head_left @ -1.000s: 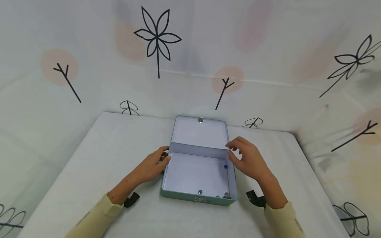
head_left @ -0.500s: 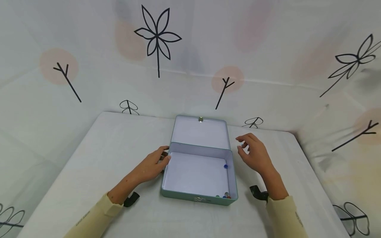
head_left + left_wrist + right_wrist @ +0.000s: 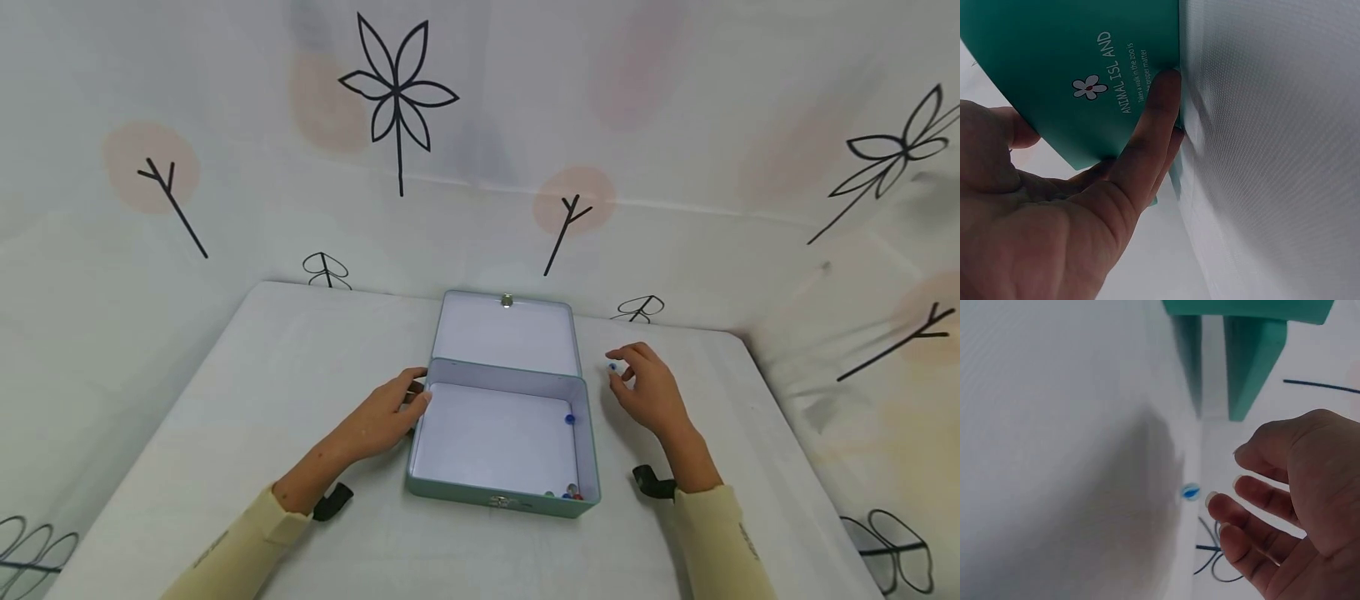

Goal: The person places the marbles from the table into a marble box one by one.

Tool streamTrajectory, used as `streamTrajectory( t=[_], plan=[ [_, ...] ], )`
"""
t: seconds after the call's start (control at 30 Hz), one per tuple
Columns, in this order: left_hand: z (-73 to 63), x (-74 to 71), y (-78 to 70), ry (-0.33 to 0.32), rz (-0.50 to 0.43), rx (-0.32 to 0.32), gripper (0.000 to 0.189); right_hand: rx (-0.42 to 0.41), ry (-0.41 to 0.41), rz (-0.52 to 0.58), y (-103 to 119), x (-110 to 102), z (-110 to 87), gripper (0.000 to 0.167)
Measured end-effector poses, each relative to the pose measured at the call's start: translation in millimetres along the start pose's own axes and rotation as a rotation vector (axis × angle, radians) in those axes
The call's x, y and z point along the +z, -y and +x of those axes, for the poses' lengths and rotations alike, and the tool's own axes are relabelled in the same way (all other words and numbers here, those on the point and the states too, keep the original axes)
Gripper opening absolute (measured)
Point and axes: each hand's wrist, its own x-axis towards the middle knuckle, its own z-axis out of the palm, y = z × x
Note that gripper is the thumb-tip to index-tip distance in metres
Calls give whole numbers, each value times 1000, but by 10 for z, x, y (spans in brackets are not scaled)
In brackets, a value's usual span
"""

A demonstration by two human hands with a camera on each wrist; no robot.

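A green tin box (image 3: 506, 498) with a pale inside stands with its lid (image 3: 502, 333) folded back behind it. My left hand (image 3: 386, 417) grips its left wall, thumb at the rim and fingers along the outside (image 3: 1147, 137). Several glass marbles lie inside: a dark blue marble (image 3: 570, 419) by the right wall, others grouped at the front right corner, including a red marble (image 3: 577, 497). Right of the box, my right hand (image 3: 651, 392) hovers with loosely bent fingers. A clear-and-blue marble (image 3: 1190, 491) lies near its fingertips, apart from them in the right wrist view.
A white cloth covers the table (image 3: 330, 333). Behind it hangs a pale backdrop (image 3: 480, 225) with line-drawn plants, close to the lid's far edge. A metal clasp (image 3: 507, 300) sticks up at the lid's edge.
My right hand has moved from the box's back right corner rightward over the table, where a marble now shows by its fingertips. A marble at the box's front wall no longer shows there.
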Motion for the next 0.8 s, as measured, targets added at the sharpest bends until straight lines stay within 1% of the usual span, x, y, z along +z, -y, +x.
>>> streamTrajectory(
  t=[0.2,0.47,0.57,0.67,0.8],
  plan=[
    [8,-7,-7,-1,-5,1,58,78,75,-17,-114,51,-22,37],
    [13,-14,-6,0,-6,-9,57,102,136,-38,-201,99,-22,40],
    [13,-17,-6,1,-11,-8,57,101,146,-43,-235,125,-23,37],
    [13,-21,-10,1,-13,-8,57,108,149,-41,-243,131,-22,30],
    [17,-29,-13,4,-11,-10,57,133,152,-26,-202,106,-22,22]
  ],
)
